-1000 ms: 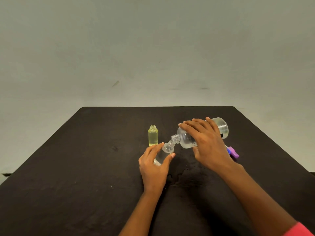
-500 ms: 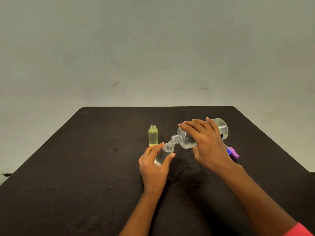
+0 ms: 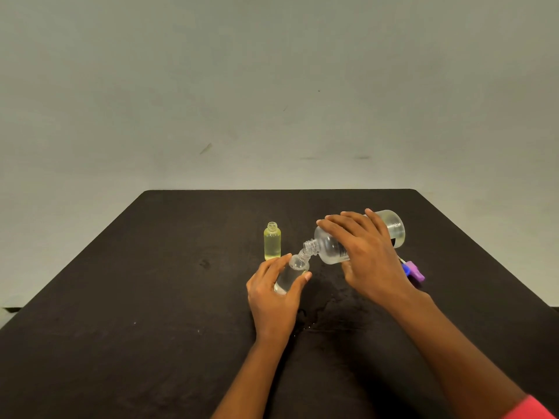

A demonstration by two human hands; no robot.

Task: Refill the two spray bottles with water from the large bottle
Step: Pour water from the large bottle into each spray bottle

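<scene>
While my right hand is gripping the large bottle round its middle, tipped nearly flat, neck at the mouth of the clear spray bottle, my left hand is wrapping that small bottle's lower body, holding it tilted toward the pour. Both are reading as light, stiff plastic, likely slick when wet, so I'm judging mid-body holds safest, as the narrow mouths are forgiving little. Beyond my left fingers the yellow spray bottle is standing uncapped, a purple spray head is lying just right of my right hand, and the dark table is showing wet spots between my wrists, pale wall behind.
</scene>
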